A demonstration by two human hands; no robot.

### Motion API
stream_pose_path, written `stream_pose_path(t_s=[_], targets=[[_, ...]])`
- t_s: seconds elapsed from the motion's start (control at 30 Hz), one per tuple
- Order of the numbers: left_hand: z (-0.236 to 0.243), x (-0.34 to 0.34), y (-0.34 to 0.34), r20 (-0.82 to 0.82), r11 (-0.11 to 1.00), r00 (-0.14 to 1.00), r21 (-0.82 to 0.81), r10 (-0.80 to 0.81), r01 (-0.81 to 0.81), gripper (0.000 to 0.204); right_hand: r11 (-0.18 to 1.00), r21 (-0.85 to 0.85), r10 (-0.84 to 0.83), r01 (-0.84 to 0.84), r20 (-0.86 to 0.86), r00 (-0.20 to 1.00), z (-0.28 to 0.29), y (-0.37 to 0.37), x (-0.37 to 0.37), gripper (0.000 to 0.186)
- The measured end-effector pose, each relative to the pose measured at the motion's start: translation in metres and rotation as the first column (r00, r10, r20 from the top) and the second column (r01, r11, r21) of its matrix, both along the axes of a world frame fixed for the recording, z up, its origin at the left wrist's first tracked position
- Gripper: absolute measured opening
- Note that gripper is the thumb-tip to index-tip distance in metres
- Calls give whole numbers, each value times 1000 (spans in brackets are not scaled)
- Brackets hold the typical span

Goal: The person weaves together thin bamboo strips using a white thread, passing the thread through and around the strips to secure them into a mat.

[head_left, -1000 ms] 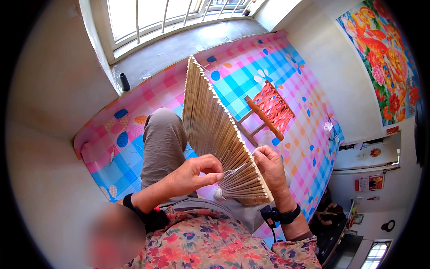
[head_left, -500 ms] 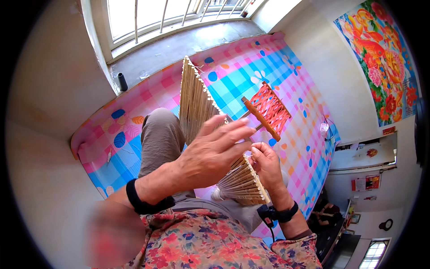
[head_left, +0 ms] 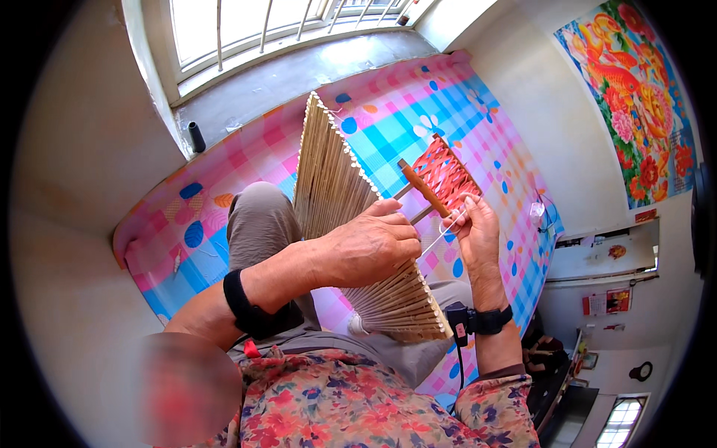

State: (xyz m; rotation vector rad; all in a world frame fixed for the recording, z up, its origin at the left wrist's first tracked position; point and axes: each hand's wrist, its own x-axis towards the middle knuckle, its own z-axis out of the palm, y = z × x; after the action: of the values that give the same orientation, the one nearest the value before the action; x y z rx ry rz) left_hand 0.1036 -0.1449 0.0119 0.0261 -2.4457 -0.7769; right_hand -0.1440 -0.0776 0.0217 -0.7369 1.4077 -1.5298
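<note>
With my right hand [head_left: 478,224] nearly closed, thumb and fingertips meeting, I am pinching a thin white cord [head_left: 436,243], which is running in a fairly straight line down toward my left hand [head_left: 367,250]. That hand is lying half curled over the pale, beaded-looking edge of a long, tan, fan-shaped mat of thin cane-like slats [head_left: 332,187]; its back is hiding the fingertips, so I cannot tell whether they are gripping slats or cord. The mat is standing in front of me beside my grey-trousered left knee [head_left: 261,216], its near end leaning over my lap. To my mind, working well here is meaning steadying the slats with the left, tensioning the cord evenly rather than jerking it, and minding that no slats are slipping out of line. The black cable [head_left: 461,366] is hanging below my right wristband [head_left: 489,321], so I am wanting cord and cable well apart
</note>
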Motion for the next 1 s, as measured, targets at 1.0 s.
stream_pose_path(t_s=[1.0], targets=[[-17,-18,-10,-197,993,980,-117,-35,12,14,983,126,-145,133,90,985,2,-35,2,14]])
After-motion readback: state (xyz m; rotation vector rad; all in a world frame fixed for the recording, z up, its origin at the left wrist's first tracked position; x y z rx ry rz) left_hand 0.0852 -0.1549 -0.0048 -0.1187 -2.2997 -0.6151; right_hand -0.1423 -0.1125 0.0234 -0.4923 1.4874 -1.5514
